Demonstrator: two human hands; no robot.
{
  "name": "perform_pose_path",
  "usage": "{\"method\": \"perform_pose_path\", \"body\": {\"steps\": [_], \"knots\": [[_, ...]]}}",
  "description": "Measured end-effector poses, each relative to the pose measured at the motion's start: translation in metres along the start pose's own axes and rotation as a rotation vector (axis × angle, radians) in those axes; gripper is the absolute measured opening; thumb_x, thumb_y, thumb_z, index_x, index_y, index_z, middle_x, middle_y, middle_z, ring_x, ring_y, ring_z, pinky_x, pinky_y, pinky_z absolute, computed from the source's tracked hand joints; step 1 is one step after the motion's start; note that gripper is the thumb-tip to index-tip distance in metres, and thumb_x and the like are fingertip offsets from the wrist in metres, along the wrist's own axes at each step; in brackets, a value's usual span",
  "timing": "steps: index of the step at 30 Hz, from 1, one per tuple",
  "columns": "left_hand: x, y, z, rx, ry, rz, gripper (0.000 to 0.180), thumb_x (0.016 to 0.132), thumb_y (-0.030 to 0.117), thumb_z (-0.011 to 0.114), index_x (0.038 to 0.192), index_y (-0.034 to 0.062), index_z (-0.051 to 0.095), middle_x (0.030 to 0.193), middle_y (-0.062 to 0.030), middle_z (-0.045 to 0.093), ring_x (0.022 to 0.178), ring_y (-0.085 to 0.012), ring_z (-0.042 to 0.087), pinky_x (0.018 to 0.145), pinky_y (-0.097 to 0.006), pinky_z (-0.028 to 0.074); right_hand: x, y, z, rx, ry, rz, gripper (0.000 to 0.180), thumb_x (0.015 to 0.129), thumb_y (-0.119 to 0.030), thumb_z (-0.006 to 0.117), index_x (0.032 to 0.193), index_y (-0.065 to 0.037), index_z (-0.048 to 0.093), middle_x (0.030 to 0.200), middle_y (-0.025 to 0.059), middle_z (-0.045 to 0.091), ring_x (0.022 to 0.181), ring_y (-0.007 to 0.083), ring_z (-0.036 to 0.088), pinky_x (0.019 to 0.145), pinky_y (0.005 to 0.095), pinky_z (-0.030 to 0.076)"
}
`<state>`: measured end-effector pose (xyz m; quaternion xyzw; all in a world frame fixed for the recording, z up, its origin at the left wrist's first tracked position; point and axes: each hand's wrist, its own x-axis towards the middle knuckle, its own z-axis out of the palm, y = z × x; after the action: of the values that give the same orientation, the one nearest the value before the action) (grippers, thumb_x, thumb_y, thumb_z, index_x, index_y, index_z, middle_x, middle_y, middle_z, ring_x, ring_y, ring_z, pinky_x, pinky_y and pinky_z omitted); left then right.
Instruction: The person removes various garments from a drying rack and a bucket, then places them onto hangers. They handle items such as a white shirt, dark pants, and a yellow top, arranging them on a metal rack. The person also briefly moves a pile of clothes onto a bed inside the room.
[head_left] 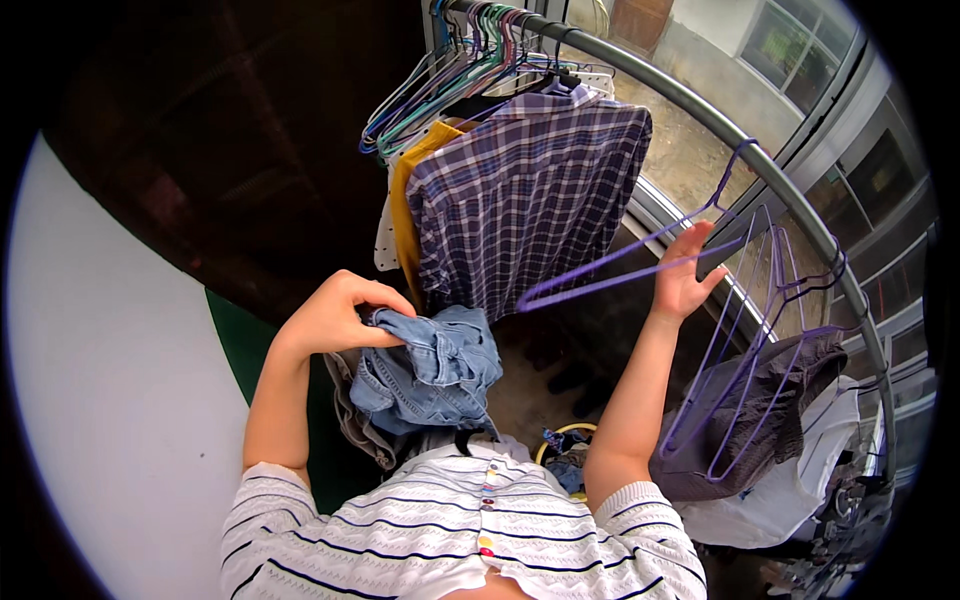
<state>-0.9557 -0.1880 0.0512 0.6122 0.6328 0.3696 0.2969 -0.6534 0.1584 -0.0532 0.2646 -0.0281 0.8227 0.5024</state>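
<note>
Closed around the edge of a bunched blue denim garment (435, 355), my left hand (345, 315) has its thumb and fingers pinching the cloth. The garment hangs folded over in front of my body; I cannot tell if it is trousers or shorts. My right hand (685, 280) is raised at the rail with its fingers stretched up and the thumb apart. It is against a bare purple hanger (590, 285), which is hooked on the rail and swung out to the left. Part of the hanger's lower bar is hidden by that hand.
A curved metal rail (690, 95) runs from the top to the right. On it hang a plaid shirt (540, 170), a yellow garment (405, 190), several coloured hangers and dark clothes (740, 415). Below are a yellow-rimmed basket (545, 452) and a brownish garment (360, 425). Glass windows stand behind.
</note>
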Motion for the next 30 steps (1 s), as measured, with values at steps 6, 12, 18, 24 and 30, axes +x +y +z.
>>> {"method": "perform_pose_path", "body": {"steps": [6, 12, 18, 24, 30], "knots": [[0.035, -0.032, -0.04, -0.062, -0.175, 0.147, 0.027, 0.066, 0.006, 0.079, 0.091, 0.0, 0.074, 0.084, -0.0102, 0.073, 0.073, -0.0164, 0.07, 0.07, -0.025, 0.053, -0.082, 0.103, -0.073, -0.918, 0.474, 0.42, 0.032, 0.098, -0.034, 0.051, 0.1, -0.003, 0.06, 0.087, 0.0063, 0.063, 0.078, 0.0219, 0.062, 0.072, 0.0335, 0.052], [0.06, -0.066, -0.07, -0.077, -0.424, 0.247, 0.031, 0.065, 0.008, 0.078, 0.095, 0.0025, 0.073, 0.085, -0.0093, 0.073, 0.075, -0.0186, 0.07, 0.071, -0.027, 0.053, -0.043, 0.277, 0.043, -1.988, -0.491, -0.105, 0.008, 0.085, -0.001, 0.064, 0.093, -0.001, 0.062, 0.086, 0.0101, 0.062, 0.078, 0.0216, 0.06, 0.074, 0.0314, 0.048], [0.076, -0.075, -0.072, -0.083, -0.503, 0.39, 0.028, 0.069, 0.012, 0.078, 0.096, 0.0051, 0.073, 0.089, -0.0113, 0.072, 0.078, -0.0244, 0.07, 0.071, -0.03, 0.054, 0.068, 0.289, 0.04, -2.84, -0.44, -0.436, 0.019, 0.086, -0.022, 0.066, 0.091, -0.004, 0.06, 0.096, 0.009, 0.06, 0.097, 0.0313, 0.06, 0.095, 0.0452, 0.038], [0.083, -0.09, -0.082, -0.192, -0.445, 0.343, 0.027, 0.071, 0.013, 0.079, 0.096, 0.0065, 0.073, 0.089, -0.0084, 0.073, 0.076, -0.0199, 0.07, 0.067, -0.027, 0.053, 0.056, 0.251, 0.055, -3.211, -0.61, -0.257, 0.038, 0.06, -0.012, 0.072, 0.096, -0.008, 0.061, 0.104, 0.0103, 0.053, 0.108, 0.0306, 0.053, 0.081, 0.0426, 0.046], [0.089, -0.088, -0.085, -0.21, -0.473, 0.307, 0.026, 0.069, 0.007, 0.079, 0.094, 0.0032, 0.072, 0.084, -0.0078, 0.072, 0.072, -0.0157, 0.068, 0.068, -0.025, 0.051, 0.031, 0.231, 0.061, -3.73, -0.476, -0.204, 0.032, 0.075, -0.01, 0.063, 0.106, -0.006, 0.067, 0.113, 0.0077, 0.054, 0.117, 0.0273, 0.048, 0.098, 0.0505, 0.039]]}}
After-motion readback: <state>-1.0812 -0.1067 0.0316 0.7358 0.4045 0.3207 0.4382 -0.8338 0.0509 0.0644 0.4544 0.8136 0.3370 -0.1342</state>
